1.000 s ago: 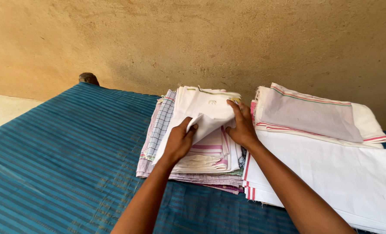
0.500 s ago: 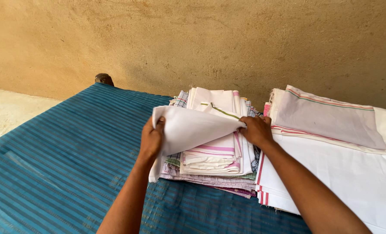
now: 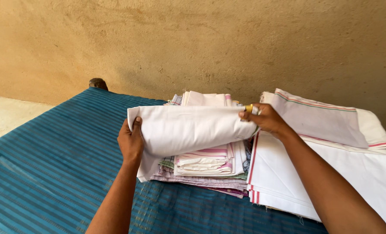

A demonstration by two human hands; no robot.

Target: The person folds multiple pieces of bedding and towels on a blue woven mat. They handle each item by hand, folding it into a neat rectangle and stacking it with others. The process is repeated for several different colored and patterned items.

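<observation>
Both my hands hold a white cloth (image 3: 188,128) stretched above a stack of folded cloths (image 3: 210,167). My left hand (image 3: 131,141) grips the cloth's left end, thumb on top. My right hand (image 3: 265,118) pinches its right end, where a yellow-green trim shows. The white cloth sags over the top of the stack and hides its upper layers. The stack has white, pink-striped and checked pieces and lies on a bed with a blue striped cover (image 3: 63,151).
To the right lies a second pile of large white cloths with pink borders (image 3: 331,169), topped by a greyish folded piece (image 3: 318,119). A rough tan wall (image 3: 201,39) runs behind the bed. A dark bedpost knob (image 3: 98,83) shows at the far left corner.
My hands have moved apart and lifted, unfolding the top white cloth from a small flap into a wide span above the stack.
</observation>
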